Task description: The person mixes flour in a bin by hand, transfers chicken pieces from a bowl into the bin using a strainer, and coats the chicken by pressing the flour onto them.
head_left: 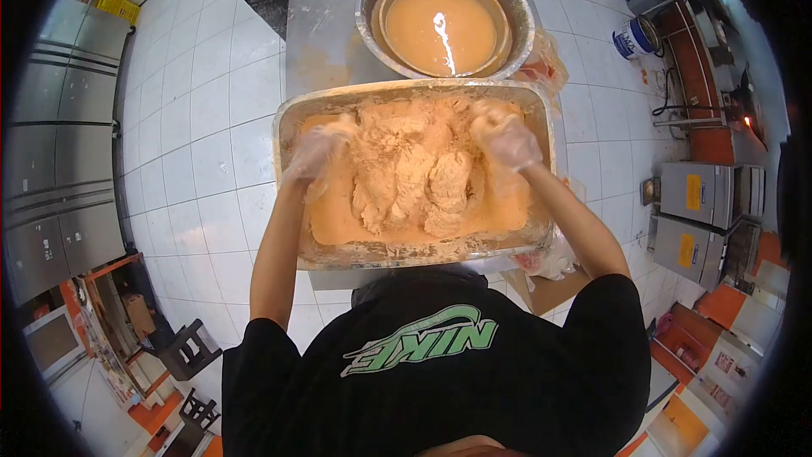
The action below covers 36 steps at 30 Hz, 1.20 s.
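Note:
A large metal tray (pixel 414 252) holds orange, flour-like powder (pixel 499 211). Heaped in its middle are several lumpy pieces coated with the powder (pixel 448 182), which look like breaded meat. At the tray's left side is my left hand (pixel 317 151) in a clear plastic glove, its fingers blurred against the powder. My right hand (pixel 509 140), gloved the same way and dusted orange, is by the upper right of the heap with its fingers curled in. Whatever may be inside that hand is hidden.
Beyond the tray stands a metal basin with a bowl of orange liquid (pixel 444 30) on the steel table (pixel 321 25). Plastic bags (pixel 545 63) lie at the table's right edge. A white bucket (pixel 634 38) and grey appliances (pixel 695 195) are to the right, steel cabinets (pixel 63 135) left.

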Each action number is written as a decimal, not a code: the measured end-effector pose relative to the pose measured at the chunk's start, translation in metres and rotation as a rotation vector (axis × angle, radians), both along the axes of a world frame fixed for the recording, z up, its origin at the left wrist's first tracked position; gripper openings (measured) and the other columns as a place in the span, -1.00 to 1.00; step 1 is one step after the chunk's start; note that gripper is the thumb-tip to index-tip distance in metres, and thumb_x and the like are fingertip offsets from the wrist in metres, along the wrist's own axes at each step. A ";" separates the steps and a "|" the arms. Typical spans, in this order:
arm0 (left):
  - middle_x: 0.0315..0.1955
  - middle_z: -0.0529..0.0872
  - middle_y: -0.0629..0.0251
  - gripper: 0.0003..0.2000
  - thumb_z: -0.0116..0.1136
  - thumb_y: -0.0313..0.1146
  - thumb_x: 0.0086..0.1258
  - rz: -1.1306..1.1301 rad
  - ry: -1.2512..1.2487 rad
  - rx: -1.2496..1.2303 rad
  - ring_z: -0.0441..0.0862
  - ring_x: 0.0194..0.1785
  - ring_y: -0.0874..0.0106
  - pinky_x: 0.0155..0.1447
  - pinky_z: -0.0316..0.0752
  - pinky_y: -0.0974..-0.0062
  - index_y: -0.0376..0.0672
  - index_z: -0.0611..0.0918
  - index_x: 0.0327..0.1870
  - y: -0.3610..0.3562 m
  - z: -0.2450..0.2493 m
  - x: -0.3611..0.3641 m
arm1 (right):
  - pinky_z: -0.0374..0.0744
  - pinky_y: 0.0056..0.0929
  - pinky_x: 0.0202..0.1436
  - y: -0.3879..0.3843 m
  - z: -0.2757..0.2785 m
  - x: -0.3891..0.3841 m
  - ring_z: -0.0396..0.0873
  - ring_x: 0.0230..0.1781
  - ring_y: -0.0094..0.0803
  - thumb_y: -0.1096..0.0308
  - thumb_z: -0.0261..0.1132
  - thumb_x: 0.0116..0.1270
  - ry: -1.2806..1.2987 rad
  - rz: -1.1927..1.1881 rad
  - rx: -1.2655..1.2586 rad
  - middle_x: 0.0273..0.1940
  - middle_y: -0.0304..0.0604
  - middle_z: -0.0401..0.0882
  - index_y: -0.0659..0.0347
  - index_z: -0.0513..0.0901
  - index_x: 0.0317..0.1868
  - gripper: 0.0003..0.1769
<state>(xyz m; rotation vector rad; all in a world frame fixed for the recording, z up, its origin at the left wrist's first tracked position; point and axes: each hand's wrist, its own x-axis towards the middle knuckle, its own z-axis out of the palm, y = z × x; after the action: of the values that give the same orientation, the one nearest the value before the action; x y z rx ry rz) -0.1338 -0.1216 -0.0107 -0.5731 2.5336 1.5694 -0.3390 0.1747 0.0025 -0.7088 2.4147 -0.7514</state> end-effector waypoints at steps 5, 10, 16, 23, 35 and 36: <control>-0.09 0.57 0.25 -0.67 -0.14 -0.26 0.37 0.871 -0.267 0.846 0.53 -0.05 0.35 0.01 0.46 0.44 -0.18 0.49 0.07 0.012 -0.017 -0.015 | 0.47 -0.28 0.02 0.018 -0.108 -0.059 0.55 -0.12 -0.07 0.29 0.11 0.19 -0.328 -0.512 -0.124 -0.10 -0.05 0.59 0.09 0.58 -0.06 -0.69; -0.09 0.57 0.27 -0.65 -0.12 -0.19 0.38 0.437 -0.108 1.215 0.55 -0.09 0.38 0.01 0.47 0.47 -0.13 0.45 0.11 -0.024 -0.133 -0.024 | 0.51 -0.40 -0.18 -0.009 -0.067 -0.052 0.54 -0.20 -0.32 0.22 0.16 0.15 -0.783 -0.697 -0.201 -0.23 -0.15 0.59 0.20 0.58 -0.17 -0.70; -0.09 0.58 0.25 -0.64 -0.11 -0.18 0.38 0.459 -0.063 1.107 0.56 -0.10 0.35 0.02 0.47 0.44 -0.16 0.46 0.11 0.045 -0.121 -0.066 | 0.51 -0.41 -0.19 -0.029 -0.104 -0.026 0.55 -0.22 -0.28 0.17 0.17 0.12 -0.375 -0.367 0.091 -0.23 -0.06 0.60 0.19 0.60 -0.20 -0.68; -0.08 0.60 0.22 -0.62 -0.10 -0.17 0.37 0.319 -0.027 0.844 0.58 -0.11 0.32 0.04 0.46 0.39 -0.19 0.47 0.10 0.044 -0.056 -0.052 | 0.51 -0.39 -0.14 -0.038 -0.019 -0.009 0.54 -0.21 -0.24 0.13 0.16 0.13 -0.188 0.456 0.244 -0.21 -0.03 0.60 0.20 0.60 -0.17 -0.64; -0.17 0.61 0.18 -0.64 -0.19 -0.12 0.41 0.138 -0.286 0.153 0.60 -0.28 0.37 -0.25 0.56 0.42 -0.19 0.53 -0.02 0.022 -0.019 0.065 | 0.35 -0.41 0.11 0.072 0.004 0.061 0.40 0.05 -0.33 0.04 0.06 0.28 -0.176 -0.136 -0.068 0.11 -0.08 0.42 0.24 0.54 -0.03 -0.54; -0.16 0.61 0.16 -0.64 -0.22 -0.14 0.42 0.302 -0.374 0.314 0.61 -0.30 0.37 -0.27 0.58 0.43 -0.20 0.52 -0.01 0.028 -0.013 0.066 | 0.35 -0.43 0.10 0.081 -0.005 0.059 0.39 0.05 -0.36 0.04 0.06 0.29 -0.517 -0.426 0.009 0.12 -0.10 0.41 0.24 0.54 -0.04 -0.55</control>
<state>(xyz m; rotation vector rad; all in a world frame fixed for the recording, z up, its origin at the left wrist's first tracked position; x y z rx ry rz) -0.0674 -0.0939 -0.0240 -1.1215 1.9502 1.7096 -0.2798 0.2556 -0.0024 0.0271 2.0926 -0.9491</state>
